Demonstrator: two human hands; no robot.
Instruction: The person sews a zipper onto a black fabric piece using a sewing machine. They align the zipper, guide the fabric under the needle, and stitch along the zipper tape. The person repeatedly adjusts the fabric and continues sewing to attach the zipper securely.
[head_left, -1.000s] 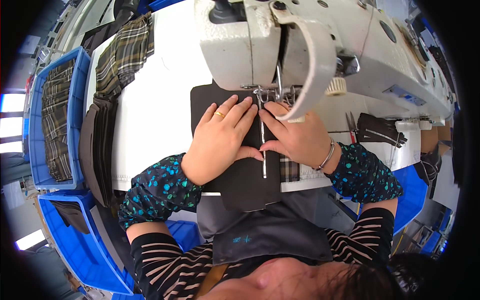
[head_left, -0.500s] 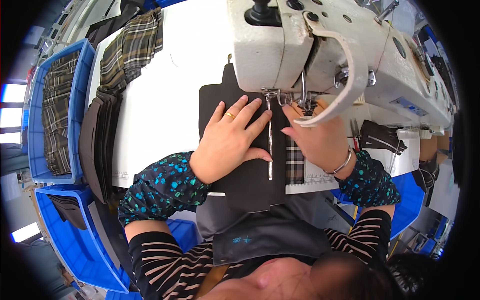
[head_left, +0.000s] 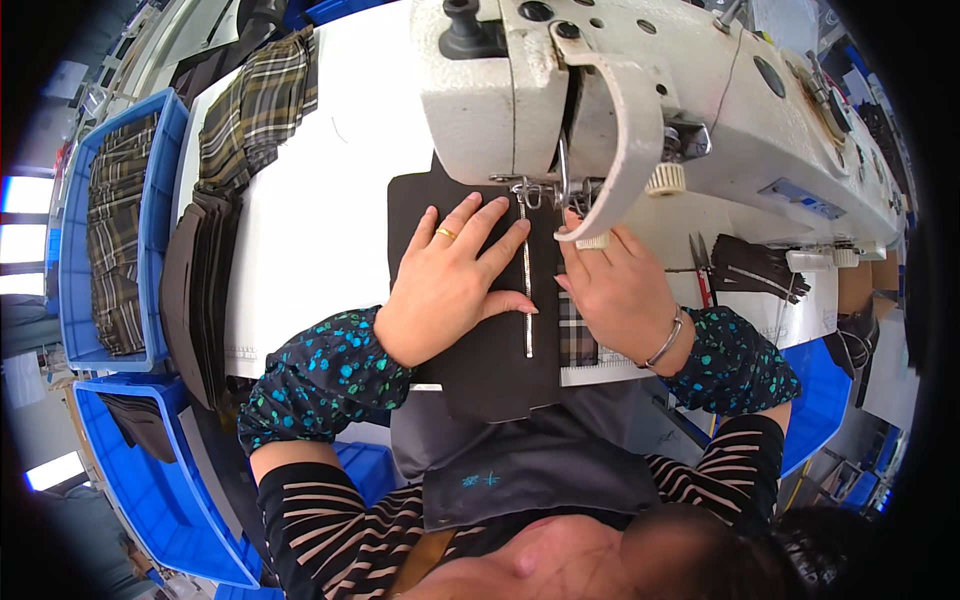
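My left hand (head_left: 455,280) lies flat with fingers apart on a dark brown panel (head_left: 480,375), its thumb touching the thin pale zipper-like strip (head_left: 526,340) running down it. The panel's top end is at the presser foot (head_left: 540,195) of a white sewing machine (head_left: 470,120). My right hand (head_left: 620,300) rests open beside the panel's right edge, over plaid fabric (head_left: 578,340); some fingertips are hidden behind the machine's curved white guard (head_left: 635,140). Scissors (head_left: 704,280) lie right of it, near dark zippered pieces (head_left: 740,270).
Plaid pieces (head_left: 250,110) and stacked dark panels (head_left: 200,300) lie on the white table (head_left: 300,250)'s left. A blue crate of plaid fabric (head_left: 165,200) and a lower blue bin (head_left: 170,510) stand at the left; another blue bin (head_left: 810,410) sits low at the right.
My right hand has shifted right, off the pale strip to the panel's edge and plaid fabric, exposing more of the strip. My left hand stays on the panel, with slightly more space between fingers.
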